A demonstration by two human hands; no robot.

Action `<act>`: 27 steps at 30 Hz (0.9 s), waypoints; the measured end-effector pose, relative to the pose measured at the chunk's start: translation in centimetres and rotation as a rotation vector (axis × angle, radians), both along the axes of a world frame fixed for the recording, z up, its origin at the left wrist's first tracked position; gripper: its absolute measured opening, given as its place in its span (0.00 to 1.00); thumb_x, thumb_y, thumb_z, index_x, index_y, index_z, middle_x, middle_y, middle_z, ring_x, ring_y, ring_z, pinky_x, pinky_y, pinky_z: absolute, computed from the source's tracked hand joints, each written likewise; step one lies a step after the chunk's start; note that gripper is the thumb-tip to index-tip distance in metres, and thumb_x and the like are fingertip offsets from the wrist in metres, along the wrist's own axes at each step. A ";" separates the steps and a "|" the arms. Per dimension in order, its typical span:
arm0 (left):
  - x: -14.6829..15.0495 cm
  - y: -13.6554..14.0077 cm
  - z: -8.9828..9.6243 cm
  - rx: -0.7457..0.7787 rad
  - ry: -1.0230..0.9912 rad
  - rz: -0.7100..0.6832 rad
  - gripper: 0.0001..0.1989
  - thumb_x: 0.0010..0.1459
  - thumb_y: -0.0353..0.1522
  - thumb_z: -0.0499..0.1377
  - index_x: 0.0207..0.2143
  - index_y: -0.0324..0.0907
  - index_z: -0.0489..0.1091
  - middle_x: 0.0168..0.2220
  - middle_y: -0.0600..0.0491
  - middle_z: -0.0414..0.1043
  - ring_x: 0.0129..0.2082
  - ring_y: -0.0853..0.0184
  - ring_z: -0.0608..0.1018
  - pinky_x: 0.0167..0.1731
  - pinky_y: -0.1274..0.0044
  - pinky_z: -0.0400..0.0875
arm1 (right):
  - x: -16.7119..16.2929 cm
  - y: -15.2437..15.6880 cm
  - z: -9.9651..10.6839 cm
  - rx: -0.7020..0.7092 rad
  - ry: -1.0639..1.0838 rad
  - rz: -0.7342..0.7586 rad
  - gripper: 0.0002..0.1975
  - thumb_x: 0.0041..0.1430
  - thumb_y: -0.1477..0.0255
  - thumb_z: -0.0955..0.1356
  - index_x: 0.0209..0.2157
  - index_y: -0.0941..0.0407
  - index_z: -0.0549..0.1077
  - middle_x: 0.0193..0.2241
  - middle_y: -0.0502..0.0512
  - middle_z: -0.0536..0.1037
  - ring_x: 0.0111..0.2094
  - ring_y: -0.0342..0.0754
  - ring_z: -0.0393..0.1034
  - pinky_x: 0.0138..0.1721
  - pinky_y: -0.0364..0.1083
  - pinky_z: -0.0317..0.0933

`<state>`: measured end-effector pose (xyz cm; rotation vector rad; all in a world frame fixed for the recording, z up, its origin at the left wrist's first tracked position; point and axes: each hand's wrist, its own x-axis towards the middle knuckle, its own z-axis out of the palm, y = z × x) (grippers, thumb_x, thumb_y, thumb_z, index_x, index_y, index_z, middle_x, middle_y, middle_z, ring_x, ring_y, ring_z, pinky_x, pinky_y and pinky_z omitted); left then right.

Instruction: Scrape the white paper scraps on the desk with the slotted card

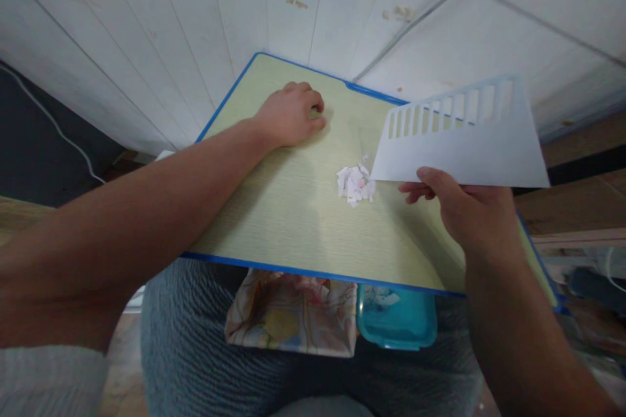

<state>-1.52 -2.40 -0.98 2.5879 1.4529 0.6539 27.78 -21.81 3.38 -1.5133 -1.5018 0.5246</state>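
- Your right hand [452,202] is pinching a white slotted sheet [464,159] by its near side, above the tabletop's [293,228] right half.
- The sheet's long axis is running left to right, slots facing the far edge, left end pointing at the paper scraps [355,184].
- Your left hand [291,116] is curling near the far-left corner; you cannot tell whether it is holding anything.
- Pale tabletop is stretching between scraps and blue near edge.
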 end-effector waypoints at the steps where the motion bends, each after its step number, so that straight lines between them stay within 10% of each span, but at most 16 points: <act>1: 0.0 0.0 0.0 0.000 0.004 0.000 0.21 0.72 0.41 0.60 0.59 0.43 0.85 0.64 0.38 0.82 0.69 0.44 0.80 0.72 0.53 0.75 | 0.2 0.1 0.1 0.008 0.009 -0.001 0.12 0.68 0.65 0.78 0.29 0.50 0.84 0.27 0.52 0.88 0.26 0.53 0.82 0.36 0.53 0.78; 21: -0.1 1.0 -0.9 0.050 -0.058 -0.031 0.23 0.63 0.43 0.65 0.59 0.59 0.86 0.57 0.47 0.87 0.64 0.39 0.80 0.63 0.46 0.81 | -3.2 0.9 0.6 -0.036 -0.067 0.172 0.21 0.71 0.56 0.75 0.23 0.47 0.83 0.30 0.54 0.90 0.33 0.56 0.85 0.45 0.54 0.82; 27: 0.1 1.0 -1.0 0.039 -0.025 -0.009 0.18 0.71 0.41 0.61 0.57 0.50 0.85 0.60 0.45 0.84 0.66 0.44 0.80 0.67 0.52 0.78 | -3.6 -1.0 0.9 -0.139 -0.134 0.289 0.21 0.72 0.58 0.75 0.23 0.46 0.82 0.29 0.51 0.89 0.35 0.56 0.87 0.46 0.53 0.82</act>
